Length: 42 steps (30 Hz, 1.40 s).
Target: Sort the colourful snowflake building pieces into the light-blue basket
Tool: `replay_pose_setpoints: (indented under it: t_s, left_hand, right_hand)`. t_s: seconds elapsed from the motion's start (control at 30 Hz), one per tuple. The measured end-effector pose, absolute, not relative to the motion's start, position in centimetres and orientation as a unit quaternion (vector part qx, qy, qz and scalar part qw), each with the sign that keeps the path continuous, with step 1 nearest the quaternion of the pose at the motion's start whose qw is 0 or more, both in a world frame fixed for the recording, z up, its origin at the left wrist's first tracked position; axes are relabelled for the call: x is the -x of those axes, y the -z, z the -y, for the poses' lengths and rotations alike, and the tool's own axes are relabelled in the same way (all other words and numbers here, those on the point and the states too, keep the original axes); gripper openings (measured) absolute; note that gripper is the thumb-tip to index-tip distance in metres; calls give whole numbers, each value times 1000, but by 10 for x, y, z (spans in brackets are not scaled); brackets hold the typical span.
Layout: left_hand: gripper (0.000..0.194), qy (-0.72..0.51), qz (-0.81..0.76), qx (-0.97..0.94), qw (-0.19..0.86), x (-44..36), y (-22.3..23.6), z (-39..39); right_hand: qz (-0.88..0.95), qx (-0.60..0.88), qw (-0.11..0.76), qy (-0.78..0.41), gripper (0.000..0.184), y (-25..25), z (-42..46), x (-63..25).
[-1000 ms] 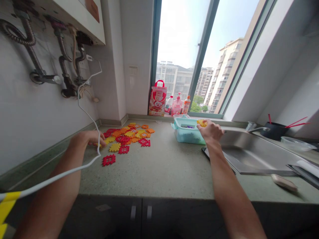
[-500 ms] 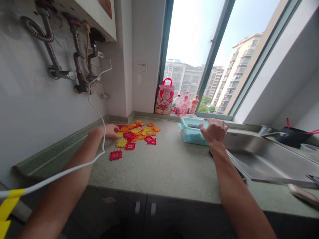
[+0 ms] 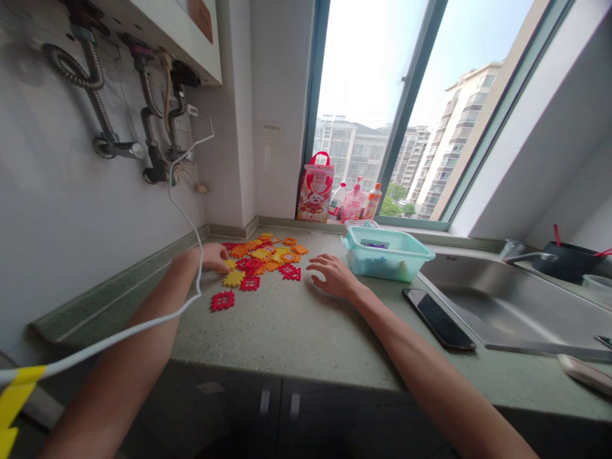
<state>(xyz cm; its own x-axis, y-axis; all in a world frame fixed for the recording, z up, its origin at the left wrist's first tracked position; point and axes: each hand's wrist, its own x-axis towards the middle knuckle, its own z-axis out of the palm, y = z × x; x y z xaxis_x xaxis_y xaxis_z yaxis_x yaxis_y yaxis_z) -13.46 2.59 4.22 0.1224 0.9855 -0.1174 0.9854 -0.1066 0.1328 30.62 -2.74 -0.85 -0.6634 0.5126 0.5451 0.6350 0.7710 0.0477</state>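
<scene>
Red, orange and yellow notched plastic building tiles lie in a loose pile on the counter. At the pile's left edge is my left hand, its fingers loosely bent beside a yellow tile; no tile shows in its grasp. My right hand hovers or rests low over the counter just right of the pile, fingers apart and holding nothing. Closest to its fingertips is a red tile. One red square tile lies apart in front. A translucent turquoise tub holds purple and other pieces behind my right hand.
A black phone lies between the tub and the steel sink. A white cable hangs across my left forearm. On the window ledge stand a pink bag and several bottles. Pipes run down the left wall.
My right hand has left the tub and moved left to the pile's right side, uncovering the tub's right end and the phone. My left hand has barely shifted.
</scene>
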Motion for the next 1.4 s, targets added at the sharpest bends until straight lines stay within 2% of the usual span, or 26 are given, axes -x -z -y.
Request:
replay_pose_setpoints:
  t_s: [0.17, 0.23, 0.4, 0.53, 0.6, 0.93, 1.17, 1.23, 1.4]
  left_hand:
    - [39, 26, -692, -713, 110, 136, -47, -19]
    - [41, 20, -681, -717, 147, 137, -51, -16]
    - [61, 6, -576, -775, 262, 128, -59, -12]
    - [81, 42, -589, -768, 247, 114, -60, -7]
    - [85, 35, -594, -769, 231, 110, -60, -4]
    - [62, 24, -620, -739, 264, 102, -62, 2]
    - [62, -147, -454, -822, 310, 31, -55, 19]
    - [56, -153, -387, -846, 334, 1, -40, 25]
    - [46, -205, -329, -844, 371, -39, -8, 30]
  right_hand:
    - [896, 338, 269, 106, 26, 9, 23, -315]
    - [891, 345, 273, 109, 25, 8, 22, -318]
    - [889, 350, 275, 107, 26, 8, 20, -322]
    - [888, 345, 286, 101, 27, 9, 20, -323]
    - [888, 343, 290, 98, 27, 8, 20, -323]
    - [889, 345, 285, 94, 27, 6, 22, -322]
    - [910, 258, 293, 144, 67, -12, 58, -276]
    - [922, 220, 275, 160, 65, -15, 66, -265]
    - [940, 167, 237, 181, 38, -9, 65, -260]
